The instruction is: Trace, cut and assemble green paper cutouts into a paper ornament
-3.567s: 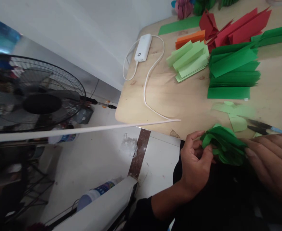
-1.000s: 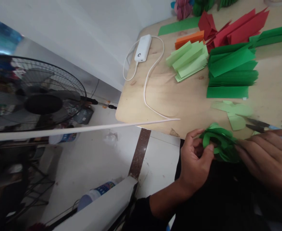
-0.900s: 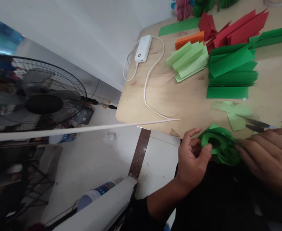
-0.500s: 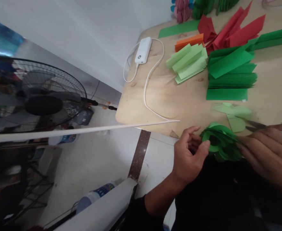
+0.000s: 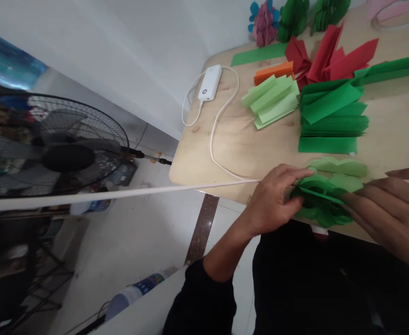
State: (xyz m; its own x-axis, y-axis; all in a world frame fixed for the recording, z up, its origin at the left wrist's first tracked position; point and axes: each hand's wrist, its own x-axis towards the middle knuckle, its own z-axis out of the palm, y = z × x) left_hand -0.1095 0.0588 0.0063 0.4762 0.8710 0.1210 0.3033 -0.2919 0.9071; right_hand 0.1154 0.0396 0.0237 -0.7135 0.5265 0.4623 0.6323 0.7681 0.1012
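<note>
A green layered paper cutout (image 5: 318,193) with rounded, petal-like edges is held low over the near edge of the table. My left hand (image 5: 277,197) pinches its left side, thumb below and fingers on top. From the right, my right hand (image 5: 392,214) closes its fingertips on the other side of the cutout. Just behind it lie pale green cut paper pieces (image 5: 342,166), partly covered by the cutout and my right hand. No scissors show now.
Folded green paper (image 5: 333,123), light green folded strips (image 5: 274,100), an orange strip (image 5: 274,71) and red folded paper (image 5: 325,56) lie on the wooden table (image 5: 193,160). A white power bank (image 5: 210,83) trails a cable. A fan (image 5: 68,156) stands left.
My left hand has gone from loosely curled beside the cutout to pinching it. The cutout looks flatter and turned. Scissor blades seen near my right hand are out of sight. The view shifted slightly.
</note>
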